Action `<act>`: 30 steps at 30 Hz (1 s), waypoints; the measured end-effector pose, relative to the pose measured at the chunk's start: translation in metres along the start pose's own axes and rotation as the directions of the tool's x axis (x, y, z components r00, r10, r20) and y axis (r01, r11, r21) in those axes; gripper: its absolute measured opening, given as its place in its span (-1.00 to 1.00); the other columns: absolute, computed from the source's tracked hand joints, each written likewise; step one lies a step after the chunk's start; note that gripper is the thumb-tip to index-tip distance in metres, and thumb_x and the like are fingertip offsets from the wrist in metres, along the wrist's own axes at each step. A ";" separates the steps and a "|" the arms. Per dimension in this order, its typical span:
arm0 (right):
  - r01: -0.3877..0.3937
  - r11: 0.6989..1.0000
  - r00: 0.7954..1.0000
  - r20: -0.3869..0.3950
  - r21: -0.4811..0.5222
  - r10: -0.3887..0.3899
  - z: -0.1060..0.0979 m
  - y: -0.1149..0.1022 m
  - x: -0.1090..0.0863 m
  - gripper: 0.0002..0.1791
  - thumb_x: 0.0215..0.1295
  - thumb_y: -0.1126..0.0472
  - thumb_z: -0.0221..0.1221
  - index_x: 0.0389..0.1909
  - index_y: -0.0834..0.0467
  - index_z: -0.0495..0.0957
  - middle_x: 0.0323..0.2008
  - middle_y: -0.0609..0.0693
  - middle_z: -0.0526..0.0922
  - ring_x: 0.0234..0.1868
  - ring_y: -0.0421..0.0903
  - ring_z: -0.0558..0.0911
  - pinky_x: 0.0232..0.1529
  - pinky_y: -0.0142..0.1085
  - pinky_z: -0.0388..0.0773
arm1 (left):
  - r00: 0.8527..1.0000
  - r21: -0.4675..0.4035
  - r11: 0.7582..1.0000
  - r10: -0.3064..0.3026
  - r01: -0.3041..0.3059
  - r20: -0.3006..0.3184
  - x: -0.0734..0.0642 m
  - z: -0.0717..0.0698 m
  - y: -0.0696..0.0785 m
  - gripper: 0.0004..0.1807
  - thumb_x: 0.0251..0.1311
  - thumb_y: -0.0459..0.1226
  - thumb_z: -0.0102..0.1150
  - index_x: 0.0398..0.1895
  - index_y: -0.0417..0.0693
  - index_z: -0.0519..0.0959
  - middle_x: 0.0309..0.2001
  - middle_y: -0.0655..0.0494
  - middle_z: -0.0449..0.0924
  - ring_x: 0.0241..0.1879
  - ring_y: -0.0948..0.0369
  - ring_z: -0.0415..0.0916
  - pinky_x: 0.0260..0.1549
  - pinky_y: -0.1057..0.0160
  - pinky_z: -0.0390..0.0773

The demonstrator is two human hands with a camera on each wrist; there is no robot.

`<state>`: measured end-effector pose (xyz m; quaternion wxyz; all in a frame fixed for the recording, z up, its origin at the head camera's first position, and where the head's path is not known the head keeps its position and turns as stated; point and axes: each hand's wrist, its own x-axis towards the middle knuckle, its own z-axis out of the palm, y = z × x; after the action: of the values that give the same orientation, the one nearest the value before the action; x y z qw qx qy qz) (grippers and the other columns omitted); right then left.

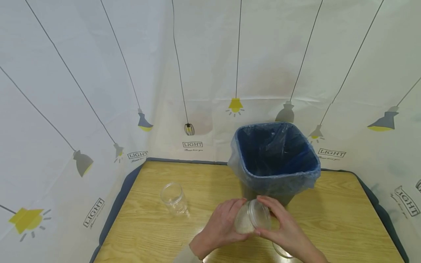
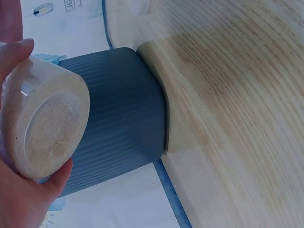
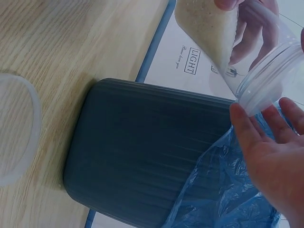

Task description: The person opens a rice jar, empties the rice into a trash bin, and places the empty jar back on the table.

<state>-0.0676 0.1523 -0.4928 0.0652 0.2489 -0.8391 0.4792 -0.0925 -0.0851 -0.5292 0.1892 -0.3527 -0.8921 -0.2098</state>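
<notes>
A clear jar (image 1: 243, 221) with pale, grainy contents is held tilted between both hands, just in front of a lined bin. My left hand (image 1: 225, 226) grips the jar's body, thumb and fingers around its sides; its round base (image 2: 54, 135) faces the left wrist camera. The fingers and thumb of my right hand (image 1: 283, 226) grip the ridged rim end (image 3: 270, 71). Inside, the pale contents (image 3: 209, 28) lie slanted along one side. I cannot tell whether a lid is on the jar.
The dark bin (image 3: 142, 147) stands upright on the wooden table, a blue bag (image 1: 276, 182) folded over its rim. A clear drinking glass (image 1: 174, 199) stands to the left. A round, clear-rimmed item (image 3: 35, 128) lies near my right forearm. Lamp-printed sheets (image 1: 210, 73) surround the table.
</notes>
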 end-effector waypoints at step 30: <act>-0.352 0.936 0.936 0.017 0.022 0.352 0.014 -0.005 0.005 -0.23 0.39 -0.06 0.33 0.48 0.21 0.34 0.34 0.21 0.50 0.18 0.14 0.62 -0.13 -0.34 0.66 | 0.998 0.191 0.982 0.004 0.008 -0.063 -0.007 0.012 0.003 0.08 -0.37 0.17 0.68 0.32 -0.03 0.46 0.10 0.11 0.58 0.04 0.14 0.60 0.02 0.14 0.62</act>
<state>-0.0673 0.1364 -0.4948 -0.0298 0.0986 -0.8646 0.4917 -0.0878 -0.0810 -0.5415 0.2500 -0.3250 -0.9021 -0.1346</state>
